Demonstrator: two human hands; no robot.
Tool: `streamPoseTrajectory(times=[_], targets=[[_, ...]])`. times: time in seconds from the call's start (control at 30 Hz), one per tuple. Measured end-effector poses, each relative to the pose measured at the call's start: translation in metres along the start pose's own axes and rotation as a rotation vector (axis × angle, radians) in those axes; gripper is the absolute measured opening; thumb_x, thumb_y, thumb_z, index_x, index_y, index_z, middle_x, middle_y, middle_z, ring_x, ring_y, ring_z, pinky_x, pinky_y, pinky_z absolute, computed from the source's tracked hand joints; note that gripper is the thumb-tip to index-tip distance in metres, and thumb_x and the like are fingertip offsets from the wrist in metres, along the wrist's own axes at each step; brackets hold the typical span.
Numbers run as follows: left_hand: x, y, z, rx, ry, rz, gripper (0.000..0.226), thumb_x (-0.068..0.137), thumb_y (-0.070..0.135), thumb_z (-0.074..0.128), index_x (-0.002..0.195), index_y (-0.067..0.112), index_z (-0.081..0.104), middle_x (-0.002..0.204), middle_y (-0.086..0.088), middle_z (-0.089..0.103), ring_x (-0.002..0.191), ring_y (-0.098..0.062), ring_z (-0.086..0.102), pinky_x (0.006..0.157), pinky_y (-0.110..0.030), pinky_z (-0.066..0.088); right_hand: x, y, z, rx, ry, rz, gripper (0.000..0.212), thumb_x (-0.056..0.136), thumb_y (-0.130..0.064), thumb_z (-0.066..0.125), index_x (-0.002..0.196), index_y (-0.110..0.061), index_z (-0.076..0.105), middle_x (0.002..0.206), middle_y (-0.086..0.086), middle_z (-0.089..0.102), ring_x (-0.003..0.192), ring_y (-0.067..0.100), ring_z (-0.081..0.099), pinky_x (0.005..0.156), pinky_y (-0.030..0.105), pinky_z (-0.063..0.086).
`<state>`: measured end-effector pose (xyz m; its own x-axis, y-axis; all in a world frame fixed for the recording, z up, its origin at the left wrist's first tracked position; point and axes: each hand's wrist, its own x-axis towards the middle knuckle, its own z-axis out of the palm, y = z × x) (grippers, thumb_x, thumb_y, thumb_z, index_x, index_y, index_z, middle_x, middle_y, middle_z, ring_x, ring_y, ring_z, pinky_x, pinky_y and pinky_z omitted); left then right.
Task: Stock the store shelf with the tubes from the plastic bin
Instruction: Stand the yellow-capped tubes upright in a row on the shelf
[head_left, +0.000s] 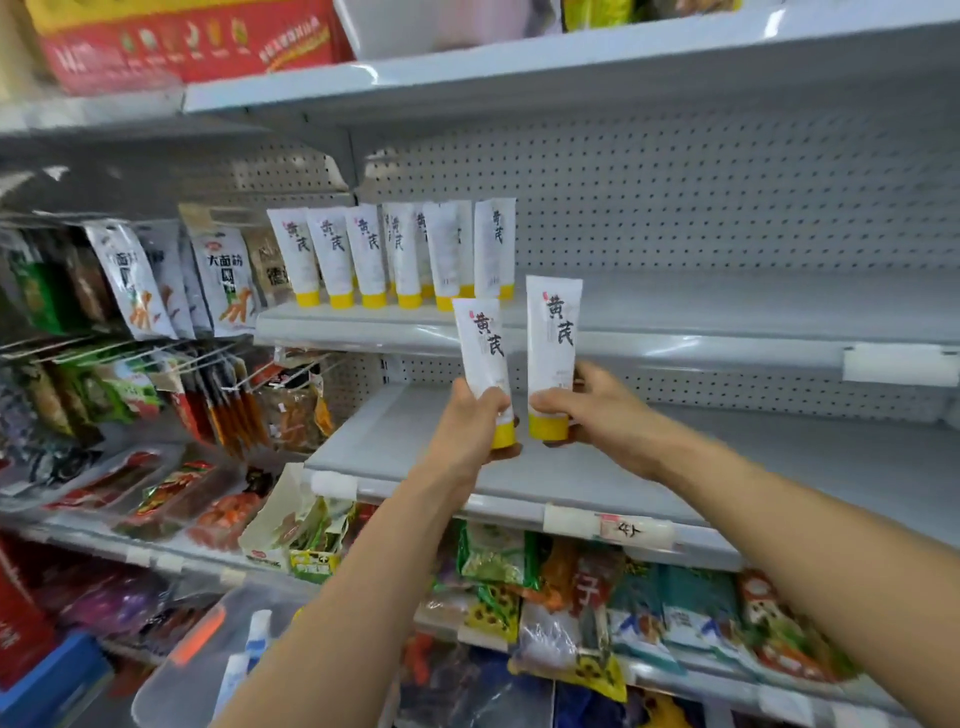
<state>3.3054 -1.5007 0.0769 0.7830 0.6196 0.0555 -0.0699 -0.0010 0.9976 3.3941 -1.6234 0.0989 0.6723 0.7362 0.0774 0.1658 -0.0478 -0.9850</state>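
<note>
Your left hand grips one tube and your right hand another, caps down, mid-frame below the stocked row. You're mid-placement; next, stand both upright to the right of that row on the shelf. Labels read 黄芪. The plastic bin sits lower left.

Row of tubes on upper shelf, snack packets leftward.
</note>
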Motion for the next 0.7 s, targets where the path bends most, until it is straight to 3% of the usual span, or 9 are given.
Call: streamPoseTrajectory(times=[0.1,0.27,0.47,0.7], targets=[[0.015,0.015,-0.003,0.015,0.009,0.048,0.023,0.094,0.013,0.052,0.116,0.015,0.047,0.110,-0.014,0.060,0.089,-0.023,0.060,0.071,-0.041,0.058,0.017,-0.023,-0.016,-0.036,0.115,-0.084,0.045,0.080,-0.013,0.074,0.118,-0.012,0.052,0.109,0.007,0.064,0.086,0.019,0.065,0.072,0.039,0.059],[0.053,0.030,-0.014,0.075,0.052,0.173,0.034,0.089,0.018,0.064,0.120,0.016,0.051,0.115,-0.004,0.065,0.098,-0.018,0.064,0.076,-0.031,0.052,0.056,-0.057,-0.036,-0.165,0.276,-0.181,0.048,0.076,-0.018,0.079,0.118,-0.018,0.053,0.102,-0.007,0.063,0.083,0.002,0.059,0.063,0.018,0.044],[0.099,0.047,-0.021,0.121,0.075,0.280,0.035,0.086,0.018,0.069,0.116,0.017,0.052,0.112,-0.006,0.066,0.101,-0.023,0.065,0.076,-0.033,0.055,0.123,-0.068,-0.040,-0.292,0.377,-0.193,0.050,0.071,-0.013,0.082,0.111,-0.019,0.053,0.107,-0.002,0.062,0.099,0.020,0.062,0.086,0.040,0.053],[0.138,0.061,-0.035,0.183,0.071,0.369,0.041,0.078,0.022,0.077,0.112,0.021,0.054,0.109,-0.001,0.066,0.095,-0.018,0.066,0.080,-0.034,0.057,0.193,-0.054,-0.041,-0.431,0.483,-0.135,0.051,0.060,-0.021,0.089,0.100,-0.021,0.057,0.107,0.002,0.068,0.098,0.023,0.064,0.088,0.046,0.054]])
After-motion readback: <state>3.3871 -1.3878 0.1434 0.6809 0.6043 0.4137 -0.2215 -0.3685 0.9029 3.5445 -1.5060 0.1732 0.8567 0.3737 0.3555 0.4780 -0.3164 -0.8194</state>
